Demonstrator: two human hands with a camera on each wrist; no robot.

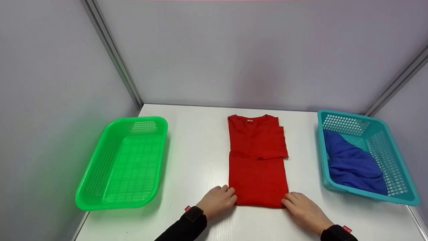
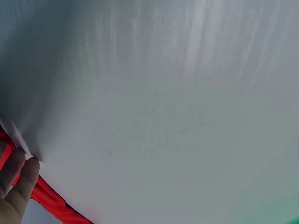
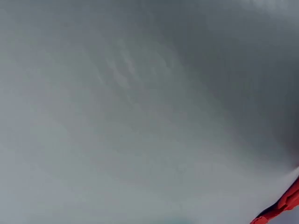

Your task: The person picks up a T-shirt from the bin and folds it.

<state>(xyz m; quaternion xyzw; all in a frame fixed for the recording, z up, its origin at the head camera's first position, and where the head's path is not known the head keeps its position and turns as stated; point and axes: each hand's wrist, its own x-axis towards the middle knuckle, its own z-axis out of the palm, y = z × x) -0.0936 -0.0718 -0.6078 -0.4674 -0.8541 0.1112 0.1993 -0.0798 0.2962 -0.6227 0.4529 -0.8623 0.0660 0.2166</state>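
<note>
A red T-shirt (image 1: 257,180), its sides folded in, lies on the white table with the neckline and its small label at the far end. One short sleeve lies across the upper part and juts out past the right edge. At the near left corner my left hand (image 1: 219,201) pinches the cloth; in the left wrist view its fingers (image 2: 24,182) are at the red edge. My right hand (image 1: 306,211) pinches the near right corner, thumb and fingers bent at the fabric. The right wrist view catches only a strip of red cloth (image 3: 285,201), the hand itself out of frame.
A green plastic basket (image 1: 157,174) with nothing in it stands at the left edge of the table. To the right is a teal basket (image 1: 398,160) holding a crumpled blue cloth (image 1: 354,164). Grey panels (image 1: 260,53) wall in the table at the back and sides.
</note>
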